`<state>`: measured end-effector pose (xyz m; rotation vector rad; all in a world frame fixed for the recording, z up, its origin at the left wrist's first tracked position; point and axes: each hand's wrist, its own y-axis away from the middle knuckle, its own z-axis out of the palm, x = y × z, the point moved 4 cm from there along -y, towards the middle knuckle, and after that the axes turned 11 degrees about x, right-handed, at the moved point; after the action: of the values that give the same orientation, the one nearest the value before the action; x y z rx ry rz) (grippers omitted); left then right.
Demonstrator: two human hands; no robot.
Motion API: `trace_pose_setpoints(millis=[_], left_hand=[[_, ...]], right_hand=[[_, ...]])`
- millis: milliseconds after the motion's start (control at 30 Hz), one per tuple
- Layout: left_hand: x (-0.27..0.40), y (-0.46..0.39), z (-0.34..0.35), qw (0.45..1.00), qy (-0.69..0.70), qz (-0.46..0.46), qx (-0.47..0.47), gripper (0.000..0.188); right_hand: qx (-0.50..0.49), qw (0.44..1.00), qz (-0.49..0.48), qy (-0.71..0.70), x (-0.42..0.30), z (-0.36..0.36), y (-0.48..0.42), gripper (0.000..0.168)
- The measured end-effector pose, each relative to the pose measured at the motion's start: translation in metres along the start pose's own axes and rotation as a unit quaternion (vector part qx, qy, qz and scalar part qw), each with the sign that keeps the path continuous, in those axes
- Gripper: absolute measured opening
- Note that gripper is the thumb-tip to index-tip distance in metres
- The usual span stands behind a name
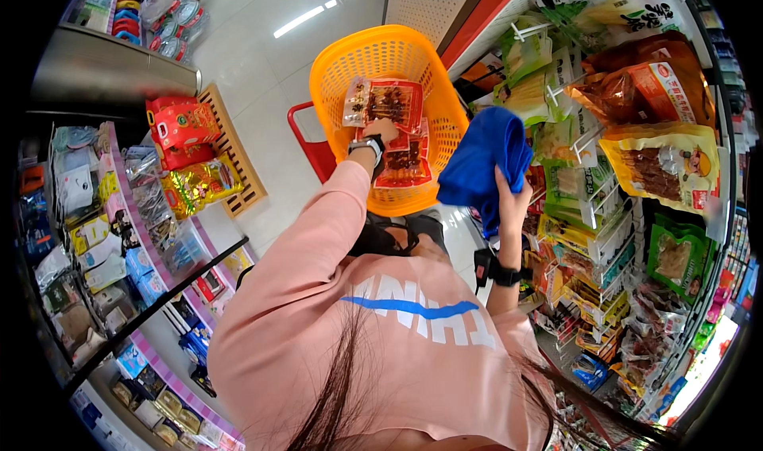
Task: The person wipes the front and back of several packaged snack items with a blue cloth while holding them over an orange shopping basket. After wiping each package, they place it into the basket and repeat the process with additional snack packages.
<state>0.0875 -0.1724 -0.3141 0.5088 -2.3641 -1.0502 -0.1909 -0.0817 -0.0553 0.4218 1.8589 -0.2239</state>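
Observation:
An orange perforated plastic basket (331, 63) stands before me with several red-edged, clear-windowed food packets (390, 99) inside. My left hand (381, 131) reaches into it and rests at the packets, its fingers partly hidden, so whether it grips one is unclear. Another red packet (405, 168) lies closer to my body, beneath my wrist. In my right hand (511, 197) is a folded blue cloth (486, 153), held up just right of the basket's rim, close to the hanging goods.
At right, a display rack (596, 206) carries bagged snacks on projecting hooks. To the left are shelves of small packaged goods (95, 242) and a slatted wooden stand (238, 171) bearing red and gold bags (185, 129). A red handle (307, 141) juts out left of the basket above the tiled floor (262, 93).

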Motion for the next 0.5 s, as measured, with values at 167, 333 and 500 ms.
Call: trace_pose_setpoints(millis=[167, 333, 500], left_hand=[[-0.030, -0.069, 0.043, 0.987, 0.011, 0.006, 0.160, 0.036], [-0.021, -0.089, 0.033, 0.970, 0.053, -0.020, 0.237, 0.024], [-0.010, -0.052, 0.014, 0.648, 0.585, -0.323, 0.365, 0.029]], right_hand=[[-0.064, 0.997, -0.011, 0.033, 0.013, -0.019, 0.018, 0.017], [-0.093, 0.992, -0.047, 0.073, 0.024, -0.034, 0.025, 0.016], [-0.065, 0.989, -0.083, 0.108, 0.001, -0.050, 0.024, 0.023]])
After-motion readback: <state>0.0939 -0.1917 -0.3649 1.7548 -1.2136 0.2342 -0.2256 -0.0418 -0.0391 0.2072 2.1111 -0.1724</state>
